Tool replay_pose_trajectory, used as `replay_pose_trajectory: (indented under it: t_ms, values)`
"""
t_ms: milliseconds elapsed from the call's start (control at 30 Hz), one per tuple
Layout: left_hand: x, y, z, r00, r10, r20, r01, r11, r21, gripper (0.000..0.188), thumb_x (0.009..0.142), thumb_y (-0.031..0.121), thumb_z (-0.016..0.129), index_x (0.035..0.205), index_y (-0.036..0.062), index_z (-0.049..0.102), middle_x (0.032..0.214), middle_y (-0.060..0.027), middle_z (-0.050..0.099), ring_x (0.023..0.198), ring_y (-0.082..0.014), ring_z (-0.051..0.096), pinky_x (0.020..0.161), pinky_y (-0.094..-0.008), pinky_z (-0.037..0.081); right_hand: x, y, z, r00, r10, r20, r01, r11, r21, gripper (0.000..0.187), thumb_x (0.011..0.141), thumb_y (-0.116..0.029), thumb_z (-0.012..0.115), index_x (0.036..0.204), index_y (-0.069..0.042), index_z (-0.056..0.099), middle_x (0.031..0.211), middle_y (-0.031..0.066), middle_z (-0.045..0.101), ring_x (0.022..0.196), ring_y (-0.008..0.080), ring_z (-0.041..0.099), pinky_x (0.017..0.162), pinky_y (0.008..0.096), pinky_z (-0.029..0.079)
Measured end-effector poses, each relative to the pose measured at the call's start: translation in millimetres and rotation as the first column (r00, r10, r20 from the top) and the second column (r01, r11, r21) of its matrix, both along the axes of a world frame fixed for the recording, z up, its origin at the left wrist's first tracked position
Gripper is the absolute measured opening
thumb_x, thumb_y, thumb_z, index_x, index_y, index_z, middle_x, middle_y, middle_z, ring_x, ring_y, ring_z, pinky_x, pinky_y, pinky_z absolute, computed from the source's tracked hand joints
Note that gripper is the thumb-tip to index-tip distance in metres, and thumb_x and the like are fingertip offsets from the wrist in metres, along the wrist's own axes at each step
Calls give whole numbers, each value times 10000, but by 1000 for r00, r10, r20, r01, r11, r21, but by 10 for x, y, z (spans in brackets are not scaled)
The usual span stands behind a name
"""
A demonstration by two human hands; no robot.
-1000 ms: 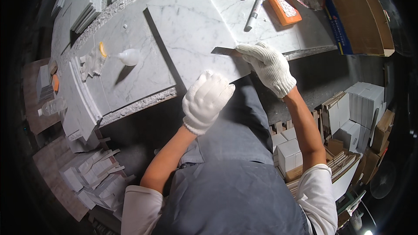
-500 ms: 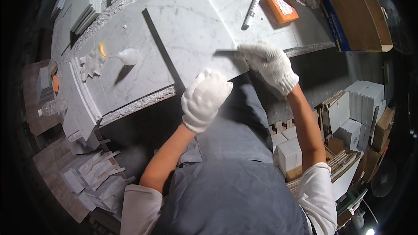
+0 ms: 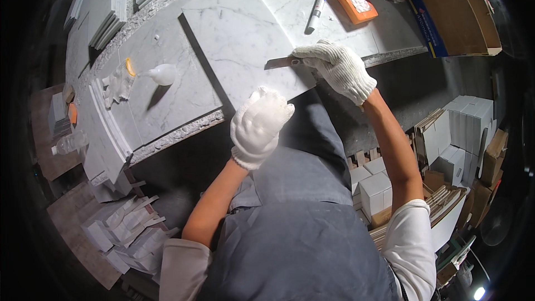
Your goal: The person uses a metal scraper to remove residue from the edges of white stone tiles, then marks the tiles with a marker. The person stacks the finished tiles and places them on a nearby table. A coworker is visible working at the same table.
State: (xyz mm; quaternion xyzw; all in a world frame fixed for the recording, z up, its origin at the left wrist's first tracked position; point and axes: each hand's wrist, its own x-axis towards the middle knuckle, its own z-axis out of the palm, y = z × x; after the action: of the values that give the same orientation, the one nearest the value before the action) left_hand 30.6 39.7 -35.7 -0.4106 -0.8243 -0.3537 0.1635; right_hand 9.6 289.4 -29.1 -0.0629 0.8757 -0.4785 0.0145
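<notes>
A white marble tile with grey veins lies on the bench, its near end jutting past the bench edge. My right hand, in a white knit glove, is closed around a short flat metal blade. The blade points left over the tile's near part; whether it touches the surface I cannot tell. My left hand, also gloved, is closed at the tile's near left corner, its fingers curled and partly hidden. Above my right hand lie a white marker and an orange block.
A white squeeze bottle and a crumpled cloth sit left of the tile. Tile stacks stand at the far left. An open cardboard box is at the back right; white boxes are stacked below right.
My right hand has moved slightly left and away from me, and the blade has turned so its flat face shows. My left hand stays at the tile's corner. The whole view has shifted a little.
</notes>
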Motion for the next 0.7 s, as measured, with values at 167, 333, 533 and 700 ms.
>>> replay_pose_trajectory:
  t_ms: [167, 333, 533, 700]
  values:
    - [-19, -64, 129, 964, -58, 259, -2, 975, 224, 263, 768, -37, 746, 1013, 59, 766, 985, -114, 735, 967, -319, 709, 951, -433, 556, 388, 336, 108, 966, 257, 14, -257, 966, 27, 348, 925, 19, 574, 1215, -74, 742, 1144, 131, 757, 996, 260, 738, 899, 341, 573]
    - [-292, -161, 296, 970, -47, 238, 8, 987, 162, 287, 844, -27, 732, 1130, -16, 720, 1157, -173, 727, 1159, -368, 676, 1075, -459, 492, 1157, 704, 182, 782, -310, 541, 582, 674, -454, 333, 973, -49, 618, 1297, 16, 663, 915, 41, 685, 646, 80, 559, 567, 199, 475]
    - [-377, 343, 293, 959, -32, 280, 185, 820, -541, 388, 921, 341, 715, 1212, 85, 705, 1280, -170, 653, 1171, -346, 638, 960, -434, 544, 1522, 486, -145, 722, -401, 564, 674, 224, -704, 567, 1000, -74, 634, 1523, 7, 429, 1010, 60, 609, 748, 98, 569, 625, 229, 507]
    - [217, 481, 363, 666, -565, 487, 659, 751, -32, 358, 988, 341, 641, 1253, 103, 675, 1342, -114, 647, 1266, -320, 602, 952, -419, 549, 1498, 332, -207, 777, -317, 544, 622, 249, -743, 443, 989, -50, 615, 1422, 14, 548, 1009, 29, 649, 833, 93, 612, 676, 230, 520]
